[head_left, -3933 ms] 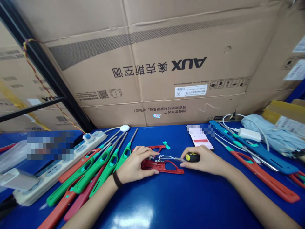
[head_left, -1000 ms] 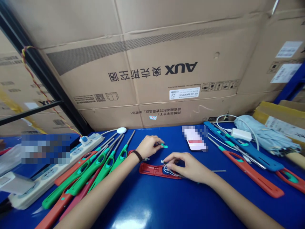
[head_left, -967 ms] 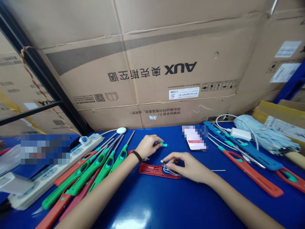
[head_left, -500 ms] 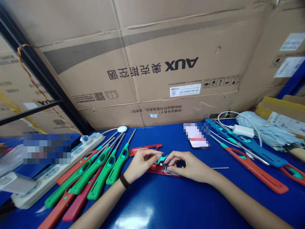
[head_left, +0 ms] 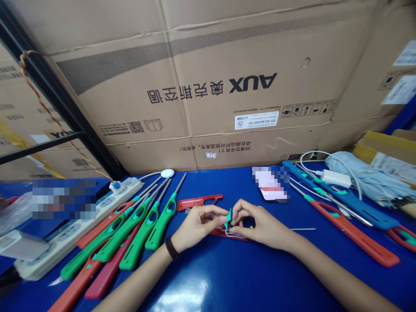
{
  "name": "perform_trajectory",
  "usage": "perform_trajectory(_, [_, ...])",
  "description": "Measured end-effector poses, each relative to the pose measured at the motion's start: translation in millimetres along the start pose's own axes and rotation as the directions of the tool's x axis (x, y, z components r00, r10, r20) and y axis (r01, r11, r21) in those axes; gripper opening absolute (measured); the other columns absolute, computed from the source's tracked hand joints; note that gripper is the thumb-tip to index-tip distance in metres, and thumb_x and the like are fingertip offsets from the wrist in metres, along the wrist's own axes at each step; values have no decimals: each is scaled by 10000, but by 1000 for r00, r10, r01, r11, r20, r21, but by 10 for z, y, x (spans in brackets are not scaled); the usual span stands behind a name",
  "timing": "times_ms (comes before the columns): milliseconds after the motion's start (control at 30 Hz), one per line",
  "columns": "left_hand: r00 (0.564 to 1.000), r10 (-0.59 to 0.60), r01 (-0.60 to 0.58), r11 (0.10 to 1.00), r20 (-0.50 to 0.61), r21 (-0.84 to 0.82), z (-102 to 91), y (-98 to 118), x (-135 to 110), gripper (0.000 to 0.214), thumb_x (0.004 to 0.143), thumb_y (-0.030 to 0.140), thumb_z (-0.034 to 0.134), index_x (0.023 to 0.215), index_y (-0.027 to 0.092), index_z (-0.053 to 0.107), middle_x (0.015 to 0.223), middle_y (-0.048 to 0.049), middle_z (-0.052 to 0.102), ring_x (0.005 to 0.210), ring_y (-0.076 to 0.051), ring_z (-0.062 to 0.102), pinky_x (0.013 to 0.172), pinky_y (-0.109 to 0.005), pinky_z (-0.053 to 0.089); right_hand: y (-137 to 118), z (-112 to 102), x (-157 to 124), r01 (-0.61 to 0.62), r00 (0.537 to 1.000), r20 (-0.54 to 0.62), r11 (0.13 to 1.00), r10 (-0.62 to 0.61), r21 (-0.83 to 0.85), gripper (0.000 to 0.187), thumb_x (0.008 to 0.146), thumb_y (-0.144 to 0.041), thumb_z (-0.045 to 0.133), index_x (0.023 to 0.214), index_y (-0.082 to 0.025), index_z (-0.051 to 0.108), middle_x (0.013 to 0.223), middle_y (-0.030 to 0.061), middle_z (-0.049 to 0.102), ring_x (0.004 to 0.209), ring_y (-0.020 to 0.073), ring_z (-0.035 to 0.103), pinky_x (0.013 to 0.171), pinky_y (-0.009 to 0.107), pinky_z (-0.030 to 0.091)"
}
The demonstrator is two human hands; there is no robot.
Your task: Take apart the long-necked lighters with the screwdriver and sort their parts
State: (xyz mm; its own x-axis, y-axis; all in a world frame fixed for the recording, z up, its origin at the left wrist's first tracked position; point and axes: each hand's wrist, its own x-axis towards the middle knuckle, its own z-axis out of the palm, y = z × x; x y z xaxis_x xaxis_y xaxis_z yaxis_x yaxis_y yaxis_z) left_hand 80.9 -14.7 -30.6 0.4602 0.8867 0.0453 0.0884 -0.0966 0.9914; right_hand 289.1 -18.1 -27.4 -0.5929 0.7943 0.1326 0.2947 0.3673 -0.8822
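Note:
My left hand and my right hand meet over the middle of the blue table. Both pinch a small teal plastic trigger piece with a small dark part and thin white wires attached. Under the hands lies an opened red lighter shell half, mostly hidden. The other red shell half lies just beyond my left hand. A thin metal rod lies to the right of my right hand.
Several green and red long-nosed lighters lie at the left beside a white power strip. Blue and red lighters, a phone, a white charger and a folded umbrella are at the right. Cardboard boxes wall the back.
My left hand fetched the teal piece from the far side of the table and brought it to my right hand. Earlier my right hand held a screwdriver; now both hands pinch the teal piece.

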Motion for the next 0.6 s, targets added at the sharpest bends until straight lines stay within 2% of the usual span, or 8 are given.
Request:
perform_trajectory(100, [999, 7, -8, 1000, -47, -9, -31, 9, 5, 320, 743, 378, 721, 941, 128, 698, 811, -40, 713, 716, -144, 670, 708, -265, 566, -10, -1, -4, -13, 1000, -2, 1000, 13, 11, 197, 797, -261, 651, 876, -226, 474, 812, -20, 654, 739, 140, 624, 664, 244, 427])
perform_trajectory(333, [996, -91, 91, 995, 11, -28, -3, -8, -17, 365, 720, 412, 733, 939, 122, 692, 736, -27, 709, 620, -124, 670, 610, -225, 562, -14, 31, -5, -4, 1000, -26, 1000, 4, -26, 200, 810, -277, 635, 885, -231, 454, 790, -21, 678, 758, 154, 634, 697, 268, 424])
perform_trajectory(467, [995, -97, 98, 994, 20, -54, 27, -41, -25, 391, 699, 409, 752, 947, 115, 680, 711, -29, 716, 618, -136, 682, 608, -230, 563, 11, 65, 4, -4, 999, -55, 1000, 3, -18, 278, 807, -252, 628, 983, -242, 413, 761, -37, 667, 697, 145, 622, 636, 254, 422])
perform_trajectory(600, [994, -105, 105, 991, 4, -83, 26, -60, -21, 402, 689, 409, 759, 949, 112, 684, 724, -35, 725, 630, -140, 688, 642, -238, 565, -2, 70, -15, 17, 997, -72, 999, -20, -48, 431, 786, -224, 643, 1130, -253, 385, 780, -45, 648, 686, 134, 603, 662, 260, 437])
